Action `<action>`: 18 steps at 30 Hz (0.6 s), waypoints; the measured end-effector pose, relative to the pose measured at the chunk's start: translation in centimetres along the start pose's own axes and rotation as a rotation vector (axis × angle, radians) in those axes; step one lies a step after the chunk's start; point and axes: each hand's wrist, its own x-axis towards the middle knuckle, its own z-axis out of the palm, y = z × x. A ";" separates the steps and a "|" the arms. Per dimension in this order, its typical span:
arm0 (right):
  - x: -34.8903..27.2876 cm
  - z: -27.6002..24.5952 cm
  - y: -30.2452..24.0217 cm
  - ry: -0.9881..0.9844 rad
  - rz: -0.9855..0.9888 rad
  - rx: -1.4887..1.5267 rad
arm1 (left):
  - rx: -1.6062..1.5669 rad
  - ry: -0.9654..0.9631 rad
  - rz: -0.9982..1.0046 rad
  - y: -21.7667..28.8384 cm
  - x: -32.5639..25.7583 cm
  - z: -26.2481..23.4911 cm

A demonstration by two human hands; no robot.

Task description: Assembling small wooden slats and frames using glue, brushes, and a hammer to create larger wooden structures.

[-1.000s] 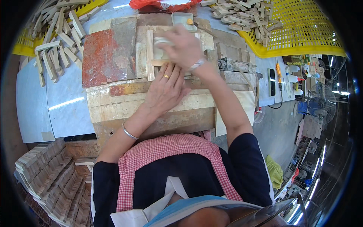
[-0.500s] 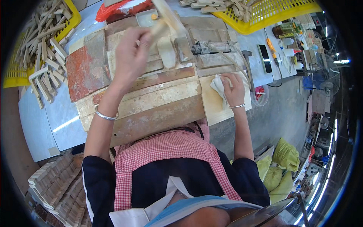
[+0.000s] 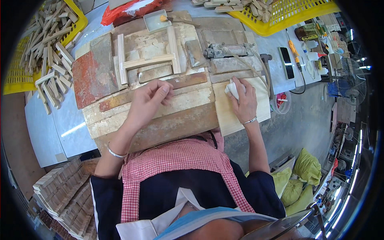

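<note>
An H-shaped frame of pale wooden strips (image 3: 148,63) lies on the worn, glue-stained work board (image 3: 152,116), its crosspiece behind a short wooden block (image 3: 155,74). My left hand (image 3: 149,102) hovers just in front of that block, fingers loosely curled together, and I see nothing in them. On a light wooden panel (image 3: 236,114) at the right, my right hand (image 3: 245,98) grips a crumpled white cloth (image 3: 232,89). A small metal cylinder (image 3: 230,50) is mounted on the board behind it. Beyond the frame, a brush (image 3: 180,19) rests across a shallow white tray (image 3: 156,23).
Yellow baskets with wooden strips stand at far left (image 3: 82,20) and far right (image 3: 276,24); loose strips (image 3: 52,90) spill beside the left one. A hammer (image 3: 267,74), phone (image 3: 286,63) and clear tub (image 3: 283,105) are at the right. Stacked wooden pieces (image 3: 66,192) stand lower left.
My left hand has come down toward me, letting go of the blurred wooden piece it held; the H-shaped frame now lies on the board. My right hand has shifted slightly, still on the cloth.
</note>
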 end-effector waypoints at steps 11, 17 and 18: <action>0.1 -0.3 0.1 -0.001 0.090 0.074 | 1.201 0.379 0.841 -0.3 7.6 -3.4; -0.2 -0.3 1.0 -0.012 -0.015 0.070 | 1.102 0.324 0.691 -1.3 6.6 -2.7; -0.1 -0.4 1.3 -0.012 -0.013 0.061 | 1.094 0.322 0.697 -1.4 6.2 -2.4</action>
